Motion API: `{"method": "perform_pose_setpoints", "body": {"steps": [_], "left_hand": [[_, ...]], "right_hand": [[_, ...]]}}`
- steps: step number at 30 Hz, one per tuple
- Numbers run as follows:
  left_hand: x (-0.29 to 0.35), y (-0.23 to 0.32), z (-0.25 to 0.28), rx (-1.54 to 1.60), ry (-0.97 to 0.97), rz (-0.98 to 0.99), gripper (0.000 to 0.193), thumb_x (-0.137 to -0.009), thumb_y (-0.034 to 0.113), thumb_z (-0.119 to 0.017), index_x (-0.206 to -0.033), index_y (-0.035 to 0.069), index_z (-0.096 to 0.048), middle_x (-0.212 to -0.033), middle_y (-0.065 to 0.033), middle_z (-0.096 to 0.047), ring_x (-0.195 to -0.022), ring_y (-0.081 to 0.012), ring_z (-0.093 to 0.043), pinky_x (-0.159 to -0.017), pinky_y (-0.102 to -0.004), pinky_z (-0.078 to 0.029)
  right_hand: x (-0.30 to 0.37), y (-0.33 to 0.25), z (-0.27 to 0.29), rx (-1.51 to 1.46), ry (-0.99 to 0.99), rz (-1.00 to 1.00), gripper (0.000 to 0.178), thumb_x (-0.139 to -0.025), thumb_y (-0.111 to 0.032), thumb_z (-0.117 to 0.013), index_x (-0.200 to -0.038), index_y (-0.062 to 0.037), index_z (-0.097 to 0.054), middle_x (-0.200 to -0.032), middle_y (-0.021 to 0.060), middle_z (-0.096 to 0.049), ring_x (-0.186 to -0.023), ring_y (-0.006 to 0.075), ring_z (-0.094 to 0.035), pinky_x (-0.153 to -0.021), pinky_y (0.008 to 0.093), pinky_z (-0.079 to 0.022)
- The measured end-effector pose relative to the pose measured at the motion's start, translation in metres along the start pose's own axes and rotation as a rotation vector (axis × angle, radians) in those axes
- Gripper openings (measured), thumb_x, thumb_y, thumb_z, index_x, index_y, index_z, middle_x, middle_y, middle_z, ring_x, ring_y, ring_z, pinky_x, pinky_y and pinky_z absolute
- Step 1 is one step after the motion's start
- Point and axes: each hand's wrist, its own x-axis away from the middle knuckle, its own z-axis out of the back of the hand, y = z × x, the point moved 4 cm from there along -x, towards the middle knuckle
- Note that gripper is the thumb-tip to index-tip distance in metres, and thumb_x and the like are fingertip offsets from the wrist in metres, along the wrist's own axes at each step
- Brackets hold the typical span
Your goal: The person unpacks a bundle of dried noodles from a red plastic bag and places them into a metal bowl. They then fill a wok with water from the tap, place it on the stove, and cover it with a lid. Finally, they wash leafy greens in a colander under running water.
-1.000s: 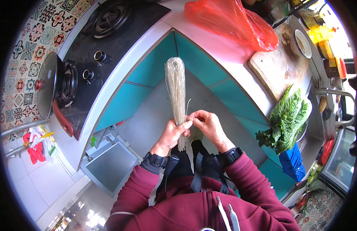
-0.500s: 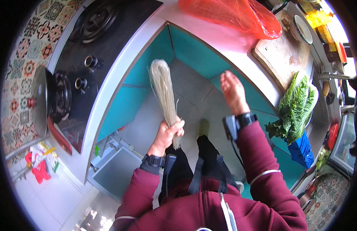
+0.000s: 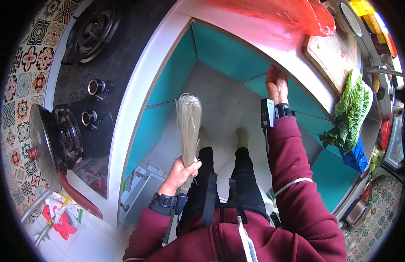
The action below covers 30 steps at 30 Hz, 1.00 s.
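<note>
A long bundle of dried glass noodles (image 3: 189,124) stands out from my left hand (image 3: 178,175), which is wrapped round its lower end. The pale strands fold over in a loop at the far end and hang above the floor. My right hand (image 3: 277,86) reaches up to the top of a teal cabinet front (image 3: 305,101), just under the counter's edge. Its fingers are stretched out against the panel and hold nothing that I can see, though the tips are partly hidden. Each wrist wears a dark strap with a small device.
To the left is a black gas stove (image 3: 137,39) with a lidded pan (image 3: 47,148), its handle jutting past the counter. A red plastic bag (image 3: 290,15), a cutting board (image 3: 331,56) and a leafy cabbage (image 3: 353,109) line the right-hand counter (image 3: 250,32). A grey drawer (image 3: 143,198) sits low left.
My right hand has moved forward from open air to the cabinet front beneath the counter. My left hand, still round the noodles, has come slightly lower. The whole view has shifted.
</note>
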Motion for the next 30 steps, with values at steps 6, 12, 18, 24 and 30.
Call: {"method": "perform_pose_setpoints", "body": {"steps": [6, 12, 18, 24, 30], "left_hand": [[-0.012, 0.034, -0.018, -0.054, -0.003, -0.108, 0.014, -0.087, 0.005, -0.064, -0.080, 0.007, -0.052, -0.065, 0.0011, -0.051, -0.056, -0.0092, -0.054, -0.055, -0.0266, -0.046], [-0.040, 0.116, -0.056, -0.200, -0.004, -0.383, 0.015, -0.085, 0.003, -0.064, -0.077, 0.006, -0.051, -0.069, -0.0009, -0.054, -0.058, -0.0090, -0.054, -0.060, -0.0278, -0.049], [-0.097, 0.168, -0.109, -0.563, -0.274, -0.472, 0.011, -0.084, 0.002, -0.063, -0.081, 0.003, -0.053, -0.065, -0.0025, -0.053, -0.058, -0.0119, -0.053, -0.075, -0.0356, -0.053], [-0.174, 0.165, -0.191, -1.482, -0.760, -0.665, 0.021, -0.074, 0.009, -0.066, -0.091, 0.000, -0.056, -0.083, -0.0173, -0.063, -0.080, -0.0377, -0.063, -0.068, -0.0399, -0.050], [-0.175, 0.154, -0.166, -1.464, -0.679, -0.528, 0.022, -0.072, 0.010, -0.065, -0.088, -0.002, -0.055, -0.077, -0.0227, -0.062, -0.077, -0.0386, -0.064, -0.066, -0.0416, -0.049]], "right_hand": [[0.057, 0.013, 0.003, 0.121, 0.058, 0.030, 0.013, -0.093, -0.014, -0.060, -0.104, -0.0064, -0.058, -0.097, 0.0093, -0.068, -0.085, 0.0176, -0.067, -0.064, 0.0235, -0.057], [0.192, 0.081, 0.019, 0.119, 0.116, -0.217, 0.021, -0.095, -0.021, -0.059, -0.114, -0.0118, -0.053, -0.110, 0.0074, -0.066, -0.081, 0.0137, -0.069, -0.053, 0.0188, -0.052], [0.217, 0.109, 0.012, 0.122, 0.044, -0.125, 0.018, -0.096, -0.018, -0.056, -0.111, -0.0098, -0.052, -0.102, 0.0049, -0.064, -0.065, 0.0094, -0.061, -0.045, 0.0185, -0.045], [0.198, 0.103, 0.022, 0.328, 0.128, -0.051, 0.024, -0.095, -0.025, -0.058, -0.113, -0.0098, -0.054, -0.092, -0.0009, -0.064, -0.068, 0.0066, -0.057, -0.052, 0.0186, -0.040], [0.231, 0.081, 0.062, 0.747, -0.093, -0.195, 0.028, -0.097, -0.026, -0.056, -0.116, -0.0063, -0.060, -0.110, 0.0055, -0.065, -0.095, 0.0136, -0.064, -0.065, 0.0212, -0.047]]}}
